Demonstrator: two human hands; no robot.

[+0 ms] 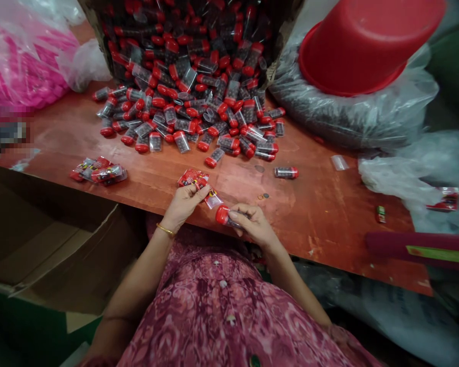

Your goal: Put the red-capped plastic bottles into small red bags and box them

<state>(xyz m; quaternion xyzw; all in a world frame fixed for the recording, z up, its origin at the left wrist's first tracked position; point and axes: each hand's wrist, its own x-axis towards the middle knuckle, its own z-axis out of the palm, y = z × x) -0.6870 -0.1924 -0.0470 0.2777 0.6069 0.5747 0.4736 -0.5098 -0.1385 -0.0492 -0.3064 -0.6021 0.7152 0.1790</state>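
My left hand (pixel 182 204) pinches a small printed plastic packet (pixel 193 177) in red, yellow and black, near the table's front edge. Part of the packet shows clear film at its right end. Close beside it, my right hand (pixel 254 223) grips a clear tube with a red cap (pixel 222 214) and dark contents, its cap pointing left toward the packet. My fingers cover much of the tube. Beyond both hands lies a large heap of similar red-capped tubes (pixel 181 141). A single tube (pixel 286 173) rests apart on the right. Several printed packets (pixel 98 171) are piled at the left.
A tipped-open box (pixel 283 46) spills the heap. At back right a red bucket (pixel 367 46) stands on a clear bag of dark pieces (pixel 340 120). Pink items in a bag (pixel 26 66) are at back left. An open cardboard box (pixel 69 255) sits below the table's left edge.
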